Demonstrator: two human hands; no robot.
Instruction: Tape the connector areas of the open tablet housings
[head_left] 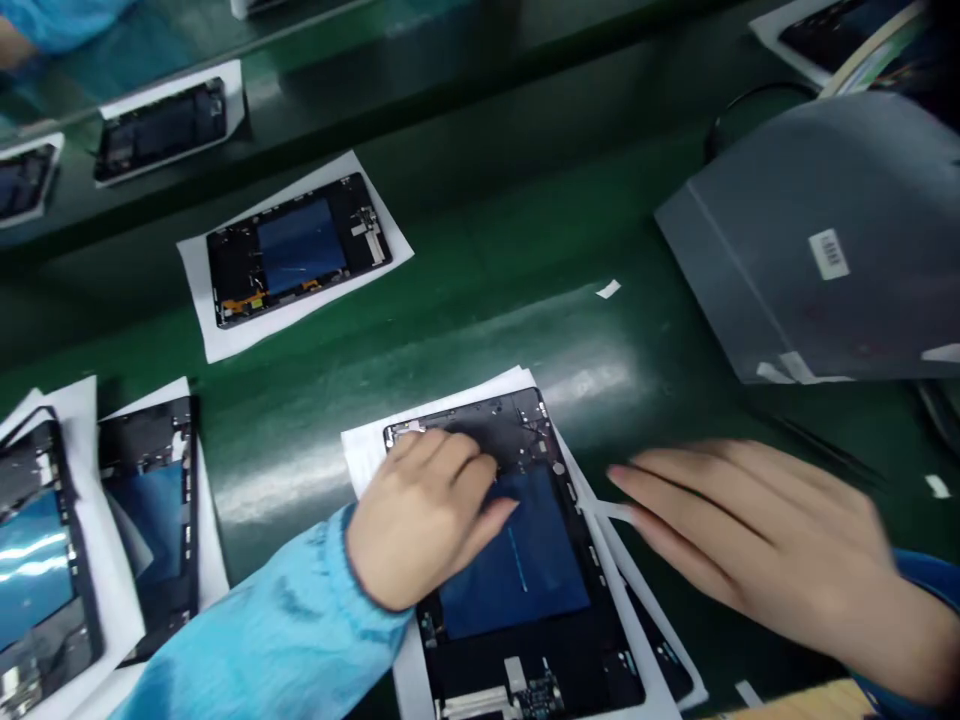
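Note:
An opened tablet housing (615, 640) with a blue battery (517, 560) and exposed circuit parts lies on white sheets in front of me. My left hand (427, 520) is over its upper left part with curled fingers. The fingertips are hidden, so whatever they hold does not show. To the right of the housing, my right hand (772, 550) is slightly blurred, with its fingers together. A thin white strip (611, 510) runs from the housing's right edge to its thumb tip and appears pinched there. Under the sheets, the edge of another dark housing (660, 640) sticks out.
Another opened tablet (300, 245) lies on white paper farther back. More housings (150, 530) overlap at left, and others sit on the raised strip behind (161, 130). At right are a grey bin-like box (825, 240) and dark tweezers (817, 440). A person's blue sleeve shows top left.

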